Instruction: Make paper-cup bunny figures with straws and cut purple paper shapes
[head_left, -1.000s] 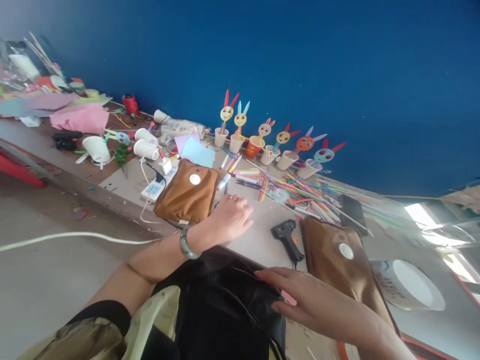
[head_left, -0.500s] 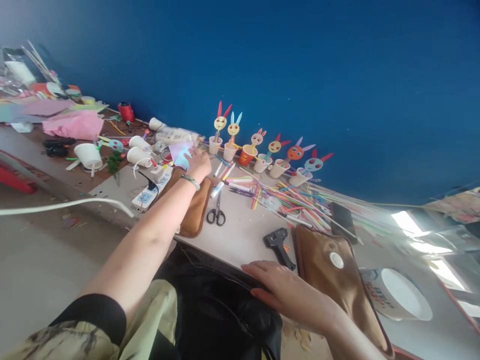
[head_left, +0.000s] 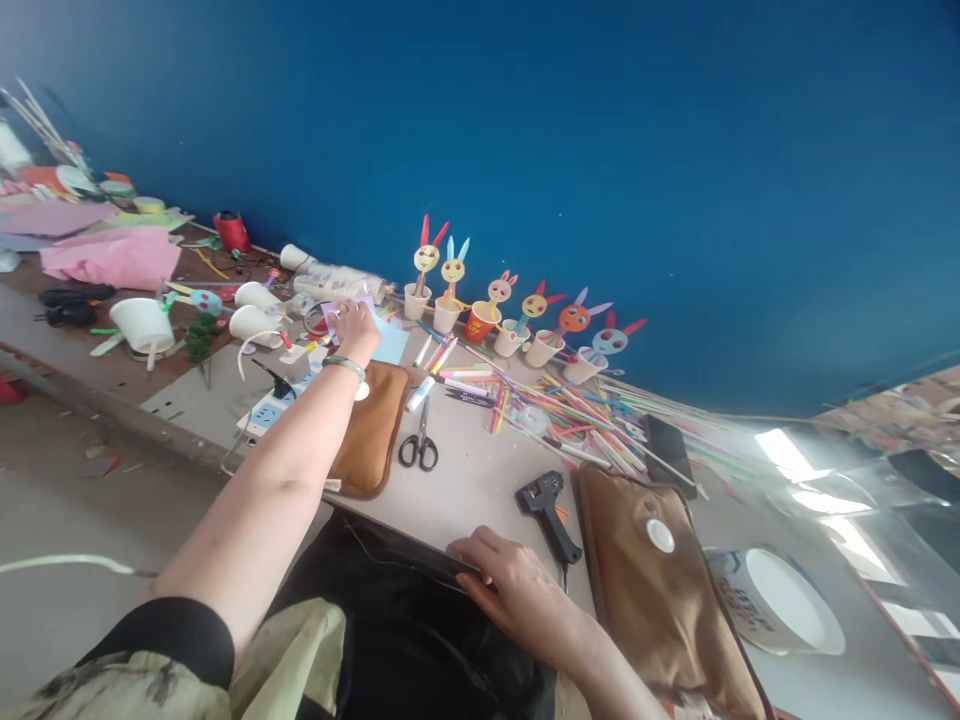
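My left hand [head_left: 355,332] reaches across the table, its bent fingers closed at a sheet of purple paper [head_left: 331,314]. Beside that hand lies a light blue paper sheet [head_left: 392,341]. Beneath my left wrist is a brown hot-water bag [head_left: 379,430]. My right hand [head_left: 514,585] rests at the table's front edge, fingers stretched out and holding nothing. Near it a black glue gun [head_left: 551,515] lies on the tabletop. Black-handled scissors [head_left: 418,450] lie between the bag and the glue gun.
Rabbit-faced figures in paper cups [head_left: 484,322] line the blue wall. Coloured sticks and pens [head_left: 577,415] are spread before them. A second hot-water bag [head_left: 660,600] and a white paper bucket [head_left: 787,600] stand right. A power strip [head_left: 268,412] and tipped white cups [head_left: 142,325] are left.
My left hand has shifted left from the blue paper onto the purple sheet, leaving the blue one exposed. The right hand has slid slightly left along the edge. The view has turned a little.
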